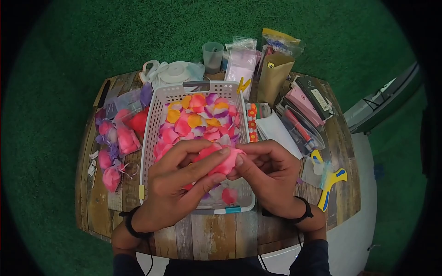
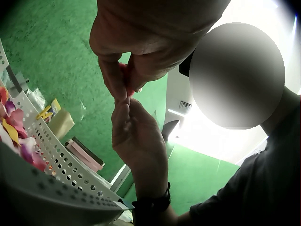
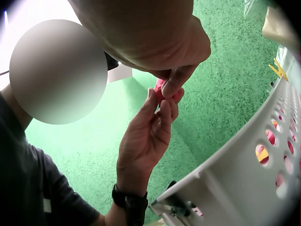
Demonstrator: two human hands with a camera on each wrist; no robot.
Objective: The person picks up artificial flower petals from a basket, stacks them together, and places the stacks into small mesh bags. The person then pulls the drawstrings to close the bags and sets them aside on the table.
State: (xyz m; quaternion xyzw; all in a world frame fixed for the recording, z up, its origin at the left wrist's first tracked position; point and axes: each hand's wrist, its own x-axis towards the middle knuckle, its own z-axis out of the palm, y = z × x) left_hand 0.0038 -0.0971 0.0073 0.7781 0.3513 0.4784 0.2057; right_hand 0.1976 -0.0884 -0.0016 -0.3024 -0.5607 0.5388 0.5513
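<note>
Over the near end of a white perforated basket, both hands meet on a soft pink bundle that looks like fabric petals. My left hand holds its left side between fingers and thumb. At the other end, my right hand pinches the edge with thumb and fingertips. Both wrist views show the fingertips close together around a bit of pink; the fingers hide much of it. Loose pink, orange, white and purple petals fill the basket below.
Filled pink and purple mesh pouches lie left of the basket. Behind it stand a ribbon roll, a clear cup and a brown paper bag. To the right are a pink box and a yellow-blue Y-shaped tool.
</note>
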